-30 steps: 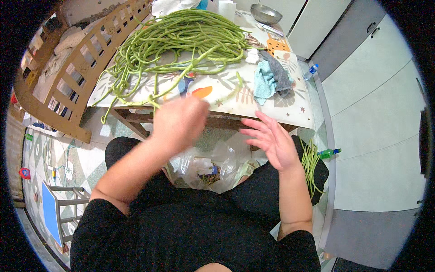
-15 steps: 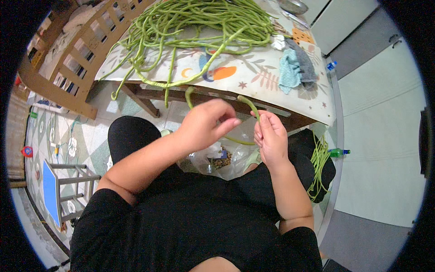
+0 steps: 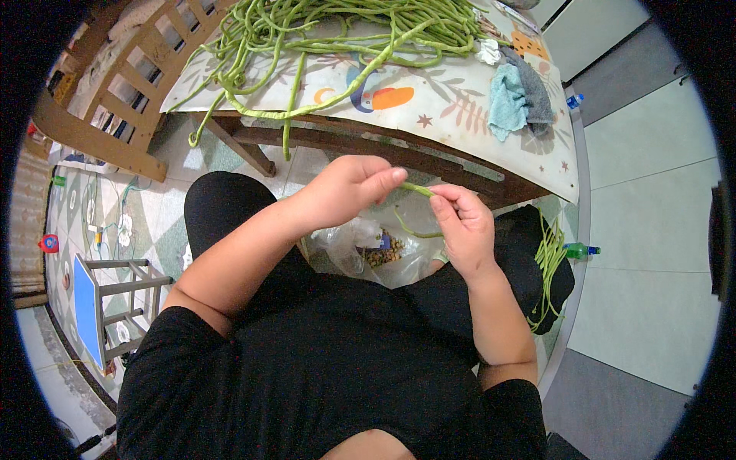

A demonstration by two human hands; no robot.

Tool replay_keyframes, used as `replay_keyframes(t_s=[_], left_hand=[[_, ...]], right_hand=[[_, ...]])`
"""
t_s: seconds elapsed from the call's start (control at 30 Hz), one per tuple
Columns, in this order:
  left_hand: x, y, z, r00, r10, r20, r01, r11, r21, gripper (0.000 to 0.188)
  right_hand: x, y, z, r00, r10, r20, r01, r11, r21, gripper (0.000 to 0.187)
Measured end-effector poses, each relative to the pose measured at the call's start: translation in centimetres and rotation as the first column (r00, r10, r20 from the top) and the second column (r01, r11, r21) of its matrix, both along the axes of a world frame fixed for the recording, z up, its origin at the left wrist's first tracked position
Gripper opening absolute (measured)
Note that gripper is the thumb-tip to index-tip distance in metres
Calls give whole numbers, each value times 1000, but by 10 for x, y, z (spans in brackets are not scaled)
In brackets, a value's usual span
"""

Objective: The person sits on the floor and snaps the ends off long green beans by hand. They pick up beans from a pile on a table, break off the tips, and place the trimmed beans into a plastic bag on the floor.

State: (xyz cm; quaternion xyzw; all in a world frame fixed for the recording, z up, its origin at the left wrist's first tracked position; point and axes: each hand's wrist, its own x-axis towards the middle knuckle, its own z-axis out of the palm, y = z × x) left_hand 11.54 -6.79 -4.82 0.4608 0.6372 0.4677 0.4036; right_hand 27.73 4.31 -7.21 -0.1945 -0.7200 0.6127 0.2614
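Between my hands a green long bean [image 3: 416, 188] is stretched just in front of the table edge. My left hand [image 3: 356, 188] pinches one end with thumb and fingers. My right hand [image 3: 468, 234] is closed on it farther right, and a thin curved length hangs below that hand. Under them, between my legs, lies a clear plastic bag [image 3: 337, 247] with small brown bits [image 3: 387, 251] in it. A large tangled pile of long beans [image 3: 337, 38] covers the far part of the table, some drooping over its front edge. More long beans [image 3: 547, 268] lie across my right leg.
The table [image 3: 452, 96] has a patterned white cover. On its right lie a light blue cloth [image 3: 507, 103], a grey cloth [image 3: 539, 103] and crumpled white tissue [image 3: 488, 51]. A blue-topped stool [image 3: 90, 310] stands left; a green bottle [image 3: 576, 251] lies right.
My left hand has closed on the bean's end, which stuck up free from my right hand before. The bean now runs between both hands. The view has shifted slightly.
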Motion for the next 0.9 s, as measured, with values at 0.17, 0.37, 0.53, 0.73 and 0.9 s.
replay_keyframes(t_s=[0.17, 0.37, 0.53, 0.73, 0.9], left_hand=[[6, 0, -6, 703, 66, 708, -170, 983, 77, 39], [16, 3, 2, 352, 11, 936, -353, 928, 122, 37], [-8, 6, 1, 556, 89, 827, -503, 827, 249, 36], [21, -6, -68, 983, 174, 63, -173, 985, -21, 22], [16, -16, -116, 907, -164, -388, 45, 953, -299, 19]], right_hand=[[-5, -6, 11, 985, 60, 161, -118, 918, 379, 14], [-9, -11, 13, 980, 148, 137, -170, 970, 173, 15], [0, -3, -1, 988, 156, -1, -151, 950, -275, 18], [3, 25, 17, 908, -50, -417, -186, 843, -505, 26], [14, 40, 20, 872, -71, -484, -230, 813, -534, 29]])
